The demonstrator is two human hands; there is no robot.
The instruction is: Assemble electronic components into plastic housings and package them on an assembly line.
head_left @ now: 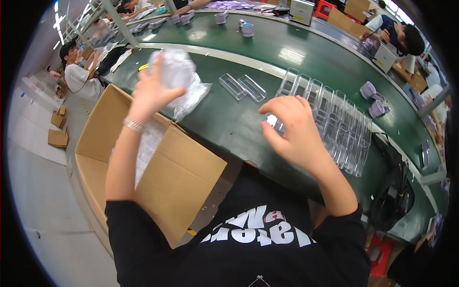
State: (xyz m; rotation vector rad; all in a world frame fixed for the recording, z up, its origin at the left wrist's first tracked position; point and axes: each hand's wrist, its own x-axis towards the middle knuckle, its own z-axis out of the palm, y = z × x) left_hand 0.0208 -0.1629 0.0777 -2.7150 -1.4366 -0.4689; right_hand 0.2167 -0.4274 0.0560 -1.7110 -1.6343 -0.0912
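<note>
My left hand is raised over the table edge beside the cardboard box, thumb and fingers spread wide around a crumpled translucent plastic bag. Motion smears the bag, and its contents cannot be made out. My right hand curls its thumb and fingers around a small clear plastic case, mostly hidden by the hand. Two more clear rectangular cases lie on the green table between my hands. Right of my right hand, several clear cases stand packed in rows.
An open cardboard box with clear plastic wrap inside stands at the table's left edge. Beyond a pale rail, a green conveyor carries purple parts. A black bag with cables lies right. Other people sit along the line.
</note>
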